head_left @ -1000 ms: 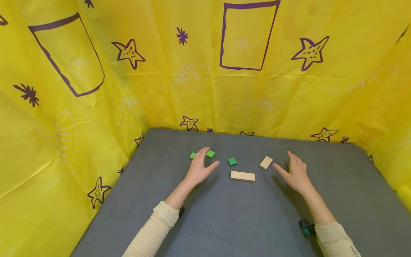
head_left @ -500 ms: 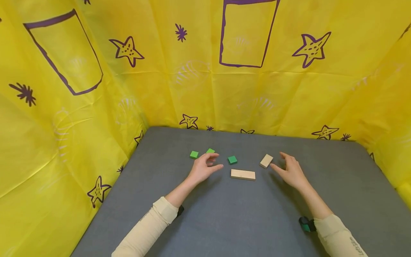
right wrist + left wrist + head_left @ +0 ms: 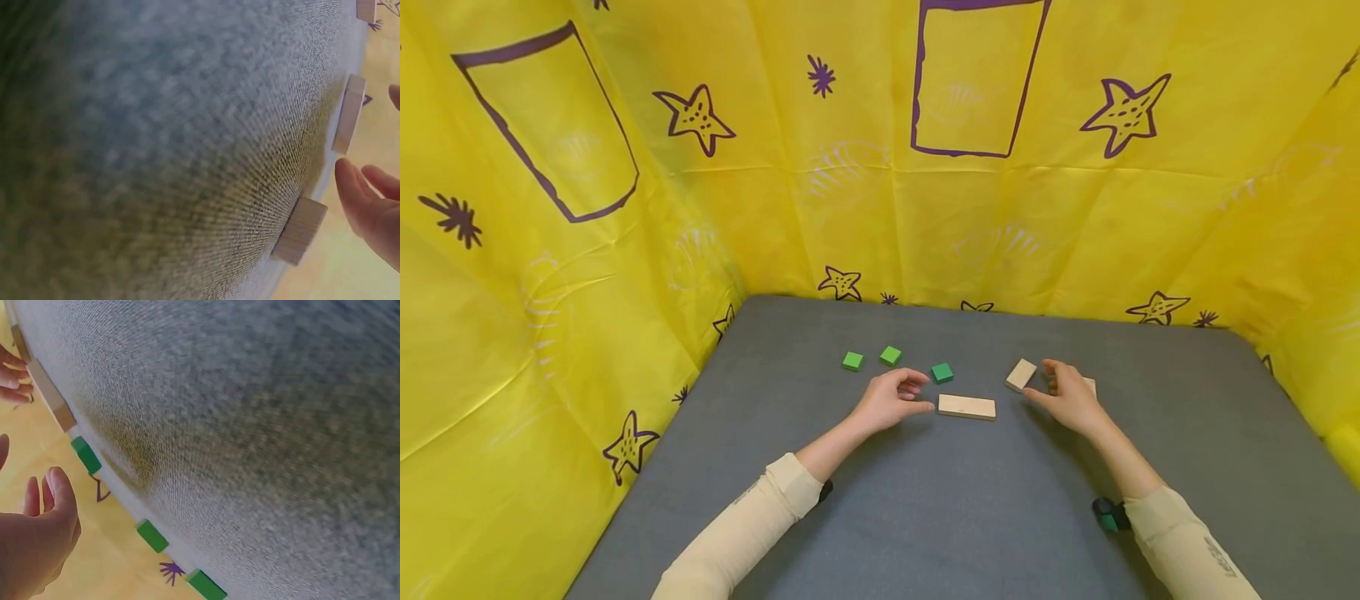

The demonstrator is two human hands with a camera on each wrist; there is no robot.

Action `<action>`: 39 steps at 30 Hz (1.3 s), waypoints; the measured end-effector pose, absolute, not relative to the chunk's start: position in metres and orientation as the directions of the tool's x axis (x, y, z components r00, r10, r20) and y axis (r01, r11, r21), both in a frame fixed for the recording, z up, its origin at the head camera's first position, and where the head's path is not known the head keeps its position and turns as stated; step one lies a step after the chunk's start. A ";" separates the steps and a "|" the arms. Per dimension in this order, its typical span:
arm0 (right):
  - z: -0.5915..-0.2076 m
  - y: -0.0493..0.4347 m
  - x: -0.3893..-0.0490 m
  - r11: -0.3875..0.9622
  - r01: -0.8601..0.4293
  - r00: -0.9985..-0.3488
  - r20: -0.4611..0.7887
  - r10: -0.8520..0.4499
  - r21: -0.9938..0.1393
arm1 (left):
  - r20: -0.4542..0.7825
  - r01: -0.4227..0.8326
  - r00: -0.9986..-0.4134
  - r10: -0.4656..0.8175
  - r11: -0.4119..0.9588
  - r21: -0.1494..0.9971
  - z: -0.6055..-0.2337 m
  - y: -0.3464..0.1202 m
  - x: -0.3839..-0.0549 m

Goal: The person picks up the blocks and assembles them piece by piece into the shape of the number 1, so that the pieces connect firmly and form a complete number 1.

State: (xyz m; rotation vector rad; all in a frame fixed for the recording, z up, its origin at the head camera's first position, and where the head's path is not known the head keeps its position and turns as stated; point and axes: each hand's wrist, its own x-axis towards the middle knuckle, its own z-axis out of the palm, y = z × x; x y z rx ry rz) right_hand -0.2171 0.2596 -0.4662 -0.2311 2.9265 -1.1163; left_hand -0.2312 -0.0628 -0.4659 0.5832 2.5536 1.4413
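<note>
My left hand (image 3: 887, 400) hovers just left of a long pale wooden block (image 3: 967, 407), fingers loosely bent and thumb apart, nothing between them. A dark green square block (image 3: 942, 372) lies right beyond its fingertips. My right hand (image 3: 1070, 400) reaches close to the right side of a shorter wooden block (image 3: 1021, 376), its thumb near the lower corner. Another wooden block (image 3: 1092, 386) shows partly behind this hand; the right wrist view shows it as a thick block (image 3: 300, 231). In that view the right fingers (image 3: 353, 194) stand apart from the blocks.
Two light green blocks, one at left (image 3: 853, 362) and one beside it (image 3: 891, 356), lie farther back on the grey table (image 3: 925, 517). A yellow curtain (image 3: 850, 208) with purple starfish drawings encloses the table's back and sides.
My left hand has moved right and nearer, uncovering both light green blocks. The right hand has shifted left toward the shorter wooden block, its fingers bending more. The blocks stay in place.
</note>
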 end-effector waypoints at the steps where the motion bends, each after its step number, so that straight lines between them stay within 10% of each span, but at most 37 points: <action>1: -0.467 0.259 -0.218 0.738 -0.136 -0.989 0.048 -0.139 -0.661 | 0.057 0.263 -0.910 0.412 0.463 0.847 -0.466 -0.062 -0.231; 39: -0.476 0.254 -0.234 0.825 -0.177 -0.984 0.067 -0.167 -0.536 | 0.016 0.353 -0.863 0.506 0.580 0.734 -0.484 -0.042 -0.245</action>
